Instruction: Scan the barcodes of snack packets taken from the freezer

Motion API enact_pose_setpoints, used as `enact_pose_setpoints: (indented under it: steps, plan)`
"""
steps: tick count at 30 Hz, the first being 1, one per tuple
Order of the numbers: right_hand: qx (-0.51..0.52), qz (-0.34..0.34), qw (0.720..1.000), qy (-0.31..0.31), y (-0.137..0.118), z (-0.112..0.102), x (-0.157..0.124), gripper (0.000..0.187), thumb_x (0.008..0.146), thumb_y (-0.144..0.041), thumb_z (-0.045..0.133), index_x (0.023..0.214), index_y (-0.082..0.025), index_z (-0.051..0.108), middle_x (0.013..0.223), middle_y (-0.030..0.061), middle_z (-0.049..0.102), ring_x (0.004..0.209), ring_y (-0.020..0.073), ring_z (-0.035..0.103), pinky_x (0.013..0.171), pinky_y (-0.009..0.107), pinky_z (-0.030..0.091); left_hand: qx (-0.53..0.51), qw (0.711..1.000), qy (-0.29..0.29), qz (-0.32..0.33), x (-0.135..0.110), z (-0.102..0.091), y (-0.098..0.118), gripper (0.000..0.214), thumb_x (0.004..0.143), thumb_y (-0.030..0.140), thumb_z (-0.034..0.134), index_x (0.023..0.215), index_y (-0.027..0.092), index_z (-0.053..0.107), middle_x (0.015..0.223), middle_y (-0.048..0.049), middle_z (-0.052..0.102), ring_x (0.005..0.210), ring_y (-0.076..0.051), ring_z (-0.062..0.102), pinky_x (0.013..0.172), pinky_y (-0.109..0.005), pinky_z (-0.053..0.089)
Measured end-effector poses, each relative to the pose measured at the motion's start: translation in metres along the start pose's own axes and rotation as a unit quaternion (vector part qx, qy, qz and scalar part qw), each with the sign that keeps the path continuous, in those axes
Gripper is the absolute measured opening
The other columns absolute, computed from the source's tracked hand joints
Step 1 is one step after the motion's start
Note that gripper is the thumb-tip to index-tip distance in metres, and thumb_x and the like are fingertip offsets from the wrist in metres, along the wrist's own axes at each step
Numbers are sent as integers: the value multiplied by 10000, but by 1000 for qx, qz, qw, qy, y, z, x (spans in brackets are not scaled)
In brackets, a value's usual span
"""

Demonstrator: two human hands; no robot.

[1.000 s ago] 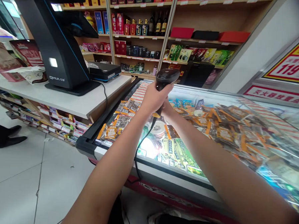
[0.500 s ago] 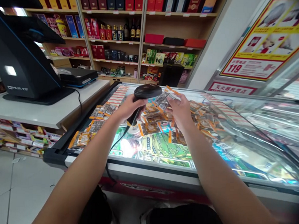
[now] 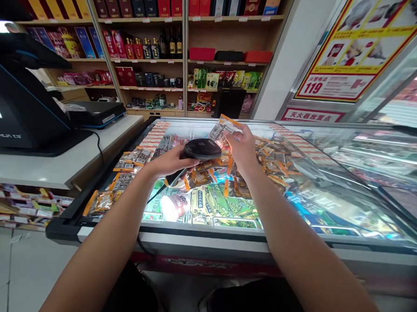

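My left hand (image 3: pixel 171 162) is wrapped round the handle of a black barcode scanner (image 3: pixel 202 148), whose head points to the right. A dark cable runs down from its handle. Between the fingers and thumb of my right hand (image 3: pixel 242 146) is a snack packet (image 3: pixel 221 131) with orange edges, tilted up just behind the scanner head. A reddish glow shows on its lower part. Beneath both hands, many similar packets (image 3: pixel 276 159) lie heaped on the glass top of a chest freezer (image 3: pixel 204 232). A smaller group of packets (image 3: pixel 129 163) lies along the left side.
On the left, a white counter (image 3: pixel 54 169) carries a black checkout terminal (image 3: pixel 26 100) and a scale (image 3: pixel 95 113). Shelves (image 3: pixel 149 19) of boxes and bottles stand behind the freezer. Frozen goods (image 3: pixel 230 203) show through the glass. At right hangs a red and yellow poster (image 3: pixel 361 50).
My left hand has lowered and tilted the scanner, bringing its head in front of the packet. The right hand still holds the packet, now raised a little above the scanner. The view has shifted slightly right.
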State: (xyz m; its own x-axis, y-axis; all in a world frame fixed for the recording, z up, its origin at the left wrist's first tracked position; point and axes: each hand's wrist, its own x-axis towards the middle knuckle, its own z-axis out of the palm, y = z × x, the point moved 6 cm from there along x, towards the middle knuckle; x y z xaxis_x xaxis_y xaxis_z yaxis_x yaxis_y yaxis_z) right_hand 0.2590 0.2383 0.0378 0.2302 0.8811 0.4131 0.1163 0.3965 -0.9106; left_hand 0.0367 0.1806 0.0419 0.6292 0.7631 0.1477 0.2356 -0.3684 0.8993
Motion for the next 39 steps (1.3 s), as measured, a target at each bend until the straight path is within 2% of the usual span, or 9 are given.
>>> enact_pose_setpoints:
  steps: [8, 18, 21, 23, 26, 29, 31, 36, 39]
  plan:
    - [-57, -33, 998, 0, 0, -4, 4, 359, 884, -454, 699, 1172, -266, 597, 925, 41, 666, 795, 238, 676, 629, 374, 598, -4, 1000, -26, 7, 1, -1, -2, 331, 924, 499, 690, 870, 178, 629, 699, -10, 630, 573, -139, 614, 568, -258, 511]
    - [-59, -37, 998, -6, -1, -2, 3, 376, 894, -482, 681, 1197, -281, 587, 945, 36, 638, 762, 223, 662, 624, 386, 609, -20, 999, -23, -15, -1, -3, -8, 334, 910, 506, 717, 868, 195, 603, 718, -19, 634, 574, -158, 632, 519, -278, 540]
    - [-107, -69, 992, 1, -6, -5, 1, 372, 917, -465, 657, 1232, -278, 594, 955, 47, 649, 776, 234, 656, 679, 403, 599, -18, 1000, -8, -21, -3, -5, -4, 303, 903, 471, 714, 864, 190, 608, 690, -14, 635, 532, -152, 623, 504, -274, 522]
    - [-181, -130, 975, -4, -14, -4, -2, 331, 933, -398, 637, 1236, -264, 623, 1002, 71, 660, 845, 252, 659, 776, 426, 586, -31, 999, 30, -15, -4, -10, 0, 283, 883, 449, 723, 861, 190, 611, 683, -7, 633, 503, -154, 625, 484, -272, 508]
    - [-332, -224, 913, -78, -21, 11, -12, 268, 929, -262, 604, 1177, -238, 700, 1086, 115, 662, 1007, 296, 651, 925, 464, 537, -64, 990, 126, 14, -5, -24, 7, 262, 855, 422, 723, 812, 190, 608, 671, -3, 635, 449, -144, 609, 446, -262, 480]
    - [-449, -243, 840, -184, -15, 29, -25, 212, 949, -241, 596, 1089, -215, 753, 1093, 140, 697, 1096, 337, 645, 986, 499, 504, -103, 966, 234, 44, -12, -42, 11, 249, 825, 404, 717, 767, 195, 593, 639, 3, 626, 406, -139, 582, 408, -259, 459]
    - [-479, -235, 816, -223, -12, 36, -31, 217, 992, -337, 601, 1036, -206, 768, 1086, 143, 728, 1092, 348, 658, 970, 505, 513, -123, 943, 305, 49, -23, -55, 10, 249, 794, 401, 727, 759, 197, 589, 631, 5, 620, 388, -148, 575, 383, -269, 453]
    - [-496, -224, 806, -233, -15, 41, -38, 379, 1006, -530, 594, 975, -209, 794, 1023, 144, 764, 1046, 376, 685, 942, 550, 531, -143, 893, 424, 38, -90, -82, 1, 274, 788, 439, 725, 803, 192, 607, 644, 4, 623, 376, -146, 566, 351, -263, 425]
    - [-435, -264, 836, -205, -26, 52, -48, 359, 1027, -462, 559, 1122, -198, 782, 1141, 153, 768, 1155, 382, 665, 1036, 578, 501, -163, 868, 468, 21, -149, -91, -11, 319, 789, 486, 714, 828, 187, 609, 651, 12, 614, 394, -134, 558, 365, -259, 437]
